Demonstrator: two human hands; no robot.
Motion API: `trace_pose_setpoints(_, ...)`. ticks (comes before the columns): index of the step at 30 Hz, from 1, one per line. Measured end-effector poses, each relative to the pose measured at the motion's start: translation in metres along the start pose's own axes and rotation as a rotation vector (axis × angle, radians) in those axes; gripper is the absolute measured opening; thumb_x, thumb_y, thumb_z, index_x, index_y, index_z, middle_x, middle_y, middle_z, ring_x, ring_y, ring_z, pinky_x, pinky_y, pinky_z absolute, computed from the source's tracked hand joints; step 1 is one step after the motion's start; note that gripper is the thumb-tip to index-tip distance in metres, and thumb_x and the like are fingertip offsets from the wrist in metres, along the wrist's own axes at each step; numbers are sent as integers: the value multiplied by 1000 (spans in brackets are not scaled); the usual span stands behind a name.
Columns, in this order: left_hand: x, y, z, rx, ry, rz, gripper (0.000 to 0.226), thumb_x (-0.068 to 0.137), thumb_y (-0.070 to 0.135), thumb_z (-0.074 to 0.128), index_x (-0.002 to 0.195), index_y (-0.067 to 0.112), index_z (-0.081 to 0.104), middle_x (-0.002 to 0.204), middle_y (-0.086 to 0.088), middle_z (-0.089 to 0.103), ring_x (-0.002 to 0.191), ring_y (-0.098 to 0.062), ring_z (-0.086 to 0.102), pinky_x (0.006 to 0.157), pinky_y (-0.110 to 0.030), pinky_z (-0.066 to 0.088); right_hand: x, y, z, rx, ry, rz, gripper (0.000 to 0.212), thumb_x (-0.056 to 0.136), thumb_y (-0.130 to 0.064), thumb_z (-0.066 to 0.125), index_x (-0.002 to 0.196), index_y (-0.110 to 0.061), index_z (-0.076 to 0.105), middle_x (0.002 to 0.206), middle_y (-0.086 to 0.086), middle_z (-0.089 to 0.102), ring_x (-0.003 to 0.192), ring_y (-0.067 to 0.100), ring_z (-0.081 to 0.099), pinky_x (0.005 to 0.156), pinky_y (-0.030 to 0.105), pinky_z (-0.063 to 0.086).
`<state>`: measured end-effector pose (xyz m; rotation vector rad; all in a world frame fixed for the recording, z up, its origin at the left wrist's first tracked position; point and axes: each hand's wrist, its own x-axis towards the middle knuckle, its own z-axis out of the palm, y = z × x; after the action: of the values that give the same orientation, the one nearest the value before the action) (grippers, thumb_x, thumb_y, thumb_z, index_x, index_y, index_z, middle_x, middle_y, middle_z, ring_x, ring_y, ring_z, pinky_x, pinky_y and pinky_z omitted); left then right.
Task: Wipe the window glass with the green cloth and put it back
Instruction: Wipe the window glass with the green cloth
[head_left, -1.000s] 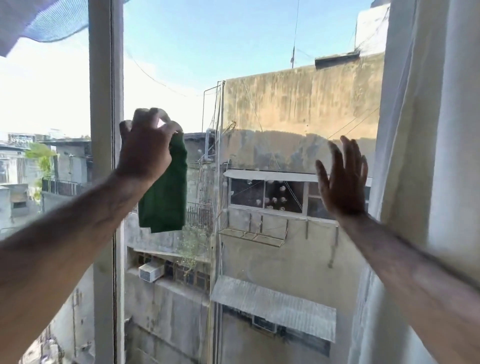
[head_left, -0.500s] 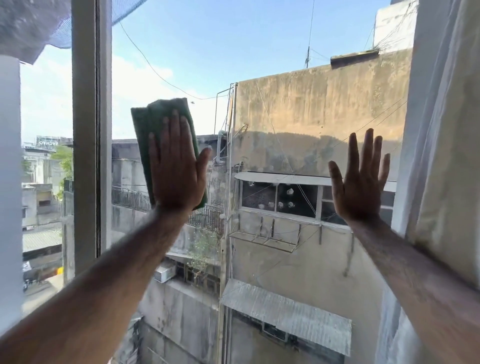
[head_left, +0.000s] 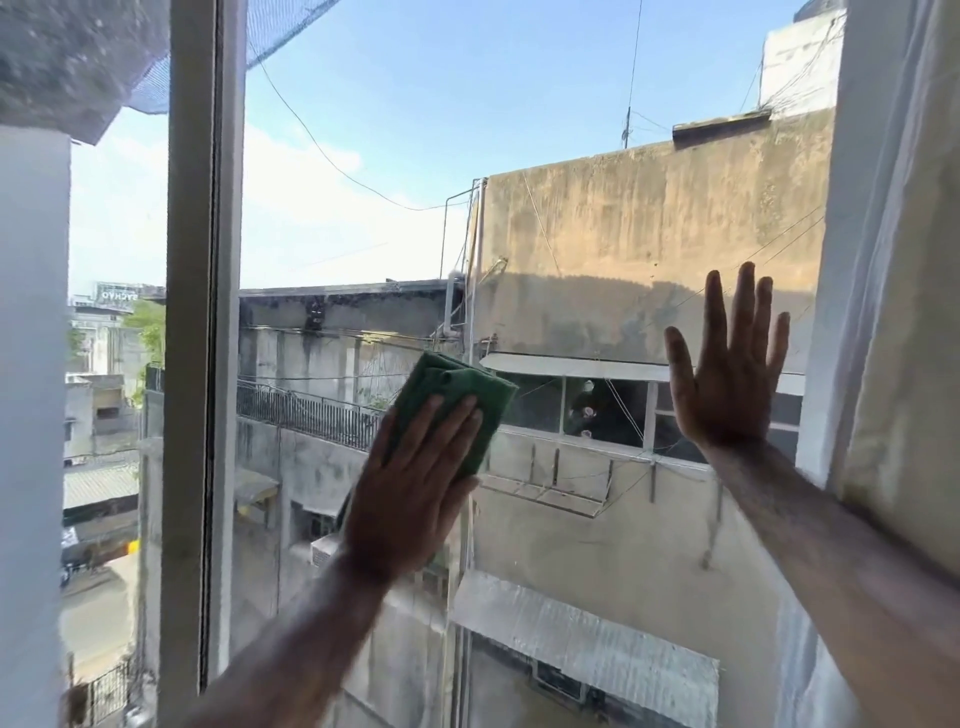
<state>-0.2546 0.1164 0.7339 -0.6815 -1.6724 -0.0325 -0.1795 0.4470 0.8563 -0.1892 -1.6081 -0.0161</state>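
Green cloth (head_left: 457, 400): pressed flat on window glass (head_left: 571, 234) under spread left hand (head_left: 415, 483), right of frame post (head_left: 202, 312). Right hand (head_left: 727, 374) spread bare on the pane; wiping step, next stroke needs steady pressure.

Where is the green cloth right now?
In the head view the green cloth sits near the middle of the window glass, pressed flat under the left hand, right of the window frame.

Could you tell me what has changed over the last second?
The left hand went from pinching the dangling folded green cloth to pressing it flat on the window glass, then wiped down and rightward. The right hand stayed spread on the glass.
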Motion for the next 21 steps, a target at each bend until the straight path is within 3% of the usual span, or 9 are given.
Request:
trace_pose_setpoints(4,34,-86,-18,17,121,-379,63,112,43,32,165,13,17,173,-9,19,161,-33,12,128,-61,19,0,-2,-1,-20,14,9,71,111,-57,24,171,-23,12,181,11,6,168,30,6,133,61,13)
trace_pose_setpoints(8,138,-93,-31,-50,261,-740,66,112,49,19,163,7,20,172,-11,23,160,-33,17,130,-52,19,-4,-2,-2,-29,8,11,71,111,-58,22,171,-22,12,181,12,6,168,31,6,133,61,13)
trace_pose_setpoints(10,183,-55,-26,-66,285,-646,64,112,46,23,162,6,25,170,-13,28,159,-35,21,129,-53,22,-5,0,0,-28,15,4,72,110,-59,19,171,-21,13,180,13,7,168,31,6,133,60,13)
trace_pose_setpoints(14,208,63,-8,-83,295,-175,57,113,41,30,160,9,33,168,-12,33,158,-35,24,125,-58,27,-4,3,2,-19,22,-4,68,112,-55,16,171,-22,15,180,11,8,168,29,7,134,58,13)
trace_pose_setpoints(18,121,140,15,-98,78,93,60,112,40,31,164,11,23,172,-9,21,161,-33,13,128,-57,22,-5,8,4,-21,72,-15,62,114,-47,21,170,-21,21,179,13,15,167,30,12,134,58,15)
trace_pose_setpoints(21,50,131,25,-76,50,108,60,110,39,37,164,14,24,172,-6,22,161,-29,17,127,-56,27,-5,6,2,-12,56,-11,60,115,-45,20,171,-22,19,180,12,13,168,29,10,134,57,14)
